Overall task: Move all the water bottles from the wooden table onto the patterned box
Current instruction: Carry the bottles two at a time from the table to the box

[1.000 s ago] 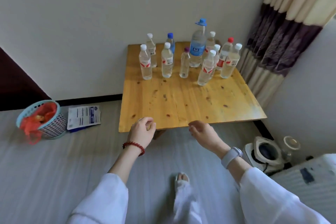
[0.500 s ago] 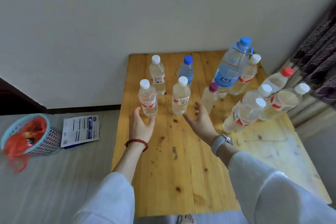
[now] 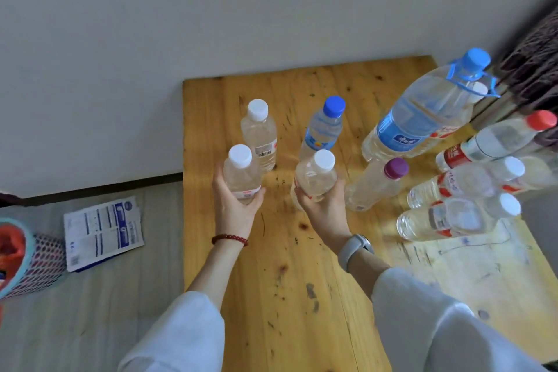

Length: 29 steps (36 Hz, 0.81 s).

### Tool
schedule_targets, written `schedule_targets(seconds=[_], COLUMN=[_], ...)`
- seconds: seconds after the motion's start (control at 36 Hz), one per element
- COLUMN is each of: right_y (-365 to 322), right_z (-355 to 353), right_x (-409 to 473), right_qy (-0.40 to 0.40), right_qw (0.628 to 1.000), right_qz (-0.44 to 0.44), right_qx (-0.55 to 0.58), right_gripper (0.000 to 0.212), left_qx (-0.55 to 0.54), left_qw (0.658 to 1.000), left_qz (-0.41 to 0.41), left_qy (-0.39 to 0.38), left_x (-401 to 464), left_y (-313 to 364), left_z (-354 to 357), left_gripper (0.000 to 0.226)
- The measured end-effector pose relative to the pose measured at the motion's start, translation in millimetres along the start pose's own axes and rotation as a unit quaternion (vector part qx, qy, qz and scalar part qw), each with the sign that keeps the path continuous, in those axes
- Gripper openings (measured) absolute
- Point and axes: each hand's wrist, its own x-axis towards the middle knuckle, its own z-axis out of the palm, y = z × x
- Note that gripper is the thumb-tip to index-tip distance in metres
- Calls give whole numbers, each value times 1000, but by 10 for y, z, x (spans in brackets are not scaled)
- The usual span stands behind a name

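Wooden table (image 3: pixel 302 296) scene: left hand (image 3: pixel 234 205) and right hand (image 3: pixel 323 208) each wrap a full, smooth white-capped bottle (image 3: pixel 241 174) mid-body; heavyish, likely slippery.

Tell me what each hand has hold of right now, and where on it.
Left hand grips a white-capped bottle around its lower body; right hand grips another white-capped bottle around its lower body.
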Motion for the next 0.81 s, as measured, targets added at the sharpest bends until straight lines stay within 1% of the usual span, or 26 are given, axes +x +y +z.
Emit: schedule_targets(seconds=[0.08, 0.19, 0.25, 0.33, 0.44, 0.47, 0.56, 0.64, 0.69, 0.75, 0.81], right_y=[-21, -72, -79, -52, 92, 127, 165, 243, 310, 386, 479], right_z=[-65, -244, -374, -599, -926, -1010, -1276, -1611, -1884, -2168, -2455], right_x=[-20, -170, -332, -649, -1077, -1183, -1517, -1859, -2124, -2429, -2792], right_qy=[-7, -32, -44, -39, -19, -8, 46, 107, 144, 180, 223], right_qw=[1000, 999, 998, 998, 998, 998, 996, 990, 985, 978, 968], right_qz=[-4, 13, 23, 42, 60, 61, 75, 88, 95, 107, 114], right_qx=[3, -19, -26, -23, -3, 1, 11, 19, 19, 9, 0], right_gripper=[67, 69, 70, 73, 64, 62, 55, 54, 54, 48, 47], left_qx=[-10, -28, -54, -88, -122, -125, -126, -136, -141, -135, -124], left_qw=[1000, 998, 994, 984, 966, 962, 948, 928, 912, 890, 863], left_qz=[-1, -10, -24, -43, -60, -65, -70, -58, -48, -25, 5], left_qy=[-28, -61, -97, -150, -219, -234, -283, -342, -383, -434, -490], left_x=[54, -51, -162, -377, -677, -755, -1016, -1334, -1587, -1901, -2292], left_y=[-47, 43, 89, 197, 344, 385, 547, 727, 893, 1084, 1281], left_z=[-68, -154, -171, -162, -57, -10, 165, 361, 497, 637, 770], left_gripper=[90, 80, 82, 85, 86, 84, 68, 65, 54, 45, 48])
